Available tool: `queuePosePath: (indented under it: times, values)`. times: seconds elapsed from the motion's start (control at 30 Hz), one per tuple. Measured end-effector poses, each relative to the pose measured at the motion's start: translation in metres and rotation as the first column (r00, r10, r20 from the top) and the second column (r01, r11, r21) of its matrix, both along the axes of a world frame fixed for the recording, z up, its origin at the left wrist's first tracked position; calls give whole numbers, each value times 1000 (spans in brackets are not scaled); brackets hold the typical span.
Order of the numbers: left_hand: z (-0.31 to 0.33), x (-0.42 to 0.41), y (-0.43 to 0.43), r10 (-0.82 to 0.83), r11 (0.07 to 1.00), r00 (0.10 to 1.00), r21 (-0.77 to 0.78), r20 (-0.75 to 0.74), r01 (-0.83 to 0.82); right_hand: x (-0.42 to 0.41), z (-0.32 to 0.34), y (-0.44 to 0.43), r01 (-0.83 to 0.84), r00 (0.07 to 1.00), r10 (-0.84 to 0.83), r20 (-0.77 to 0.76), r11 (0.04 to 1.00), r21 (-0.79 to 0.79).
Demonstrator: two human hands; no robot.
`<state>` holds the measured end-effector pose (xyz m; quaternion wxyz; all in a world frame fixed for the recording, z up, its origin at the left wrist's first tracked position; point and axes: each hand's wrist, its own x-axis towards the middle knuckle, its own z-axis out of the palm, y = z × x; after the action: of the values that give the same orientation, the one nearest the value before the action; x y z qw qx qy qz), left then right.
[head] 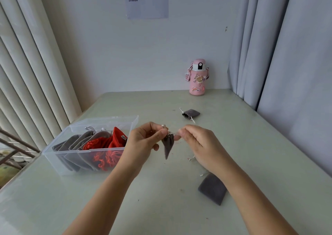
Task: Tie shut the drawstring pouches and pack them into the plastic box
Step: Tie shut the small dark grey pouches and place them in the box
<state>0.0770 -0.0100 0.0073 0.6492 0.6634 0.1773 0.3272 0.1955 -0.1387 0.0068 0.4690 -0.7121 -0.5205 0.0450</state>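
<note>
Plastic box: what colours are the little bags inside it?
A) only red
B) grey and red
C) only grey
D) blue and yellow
B: through the clear walls of the plastic box you can see grey pouches packed beside red pouches.

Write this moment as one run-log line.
step: tying held grey pouch | left grip: pinches cord | right grip: pinches cord | box: holds packed pouches | loose on table: far pouch, near pouch
</note>
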Motion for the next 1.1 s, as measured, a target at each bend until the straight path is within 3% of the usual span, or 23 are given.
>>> queuePosePath:
  times: [0.1,0.17,0.27,0.37,0.5,0.57,0.67,0.8,0.9,1.03,1.1]
  values:
    - [-2,2,1,28,999,999,36,-17,-27,3,3,-2,-70,996,64,-67,993,-95]
    - [-2,2,1,11,999,1000,40,-9,-10,3,5,-4,-171,964,147,-220,981,-94]
    - [-1,0,0,-92,995,993,-27,76,94,4,9,-7,-276,850,252,-463,961,16]
    - [2,-2,-2,-193,966,963,-133,189,220,7,9,-7,-314,731,339,-592,938,150]
    - [3,-3,-6,-291,947,944,-93,154,307,8,5,-2,-283,565,435,-701,900,331]
    - [3,-3,-6,-318,943,941,-63,113,326,6,4,1,-279,531,470,-705,883,378]
    - [3,-3,-4,-313,946,948,-64,67,317,-1,5,2,-237,566,440,-697,897,374]
    - [3,-3,-4,-258,966,966,-33,-1,258,-7,10,0,-171,745,334,-578,932,319]
    - [5,-3,-3,-236,971,972,-33,-13,235,-7,10,0,-149,812,297,-502,938,314]
    - [4,-5,3,-194,981,977,-2,-92,194,-6,4,1,-152,961,204,-185,954,260]
    - [2,-7,6,-182,979,969,60,-170,194,-7,3,2,-136,986,154,-64,963,231]
